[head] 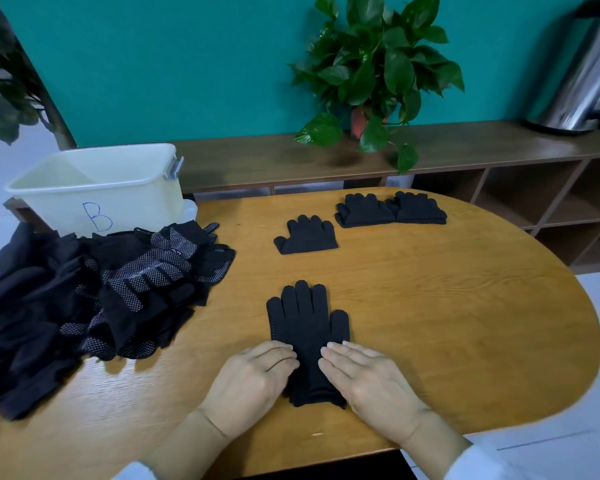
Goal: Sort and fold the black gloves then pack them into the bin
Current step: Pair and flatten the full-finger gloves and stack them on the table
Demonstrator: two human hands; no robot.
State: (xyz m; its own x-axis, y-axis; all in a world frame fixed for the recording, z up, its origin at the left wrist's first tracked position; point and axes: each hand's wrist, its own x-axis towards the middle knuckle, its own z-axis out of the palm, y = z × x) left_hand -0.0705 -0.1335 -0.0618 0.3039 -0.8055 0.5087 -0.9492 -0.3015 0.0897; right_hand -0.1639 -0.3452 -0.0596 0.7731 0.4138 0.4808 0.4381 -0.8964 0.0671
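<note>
Gloves (307, 327) lie under flat left hand (253, 379) and right hand (364, 379); three folded sets (364, 211) wait far off, big pile (94, 299) left, bin (97, 188) empty.

Two bare hands, white sleeve cuffs (471, 462) at wrists

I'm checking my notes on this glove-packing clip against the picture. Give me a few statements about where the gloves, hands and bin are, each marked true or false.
1. Both hands, left hand and right hand, rest flat on the glove pair nearest the person. True.
2. The bin is marked with a letter A. False: it shows a B.
3. The unsorted glove pile lies at the table's left side. True.
4. Folded gloves already lie inside the bin. False: what shows of its inside holds no gloves.
5. The potted plant stands on the table. False: it stands on the shelf behind.
</note>
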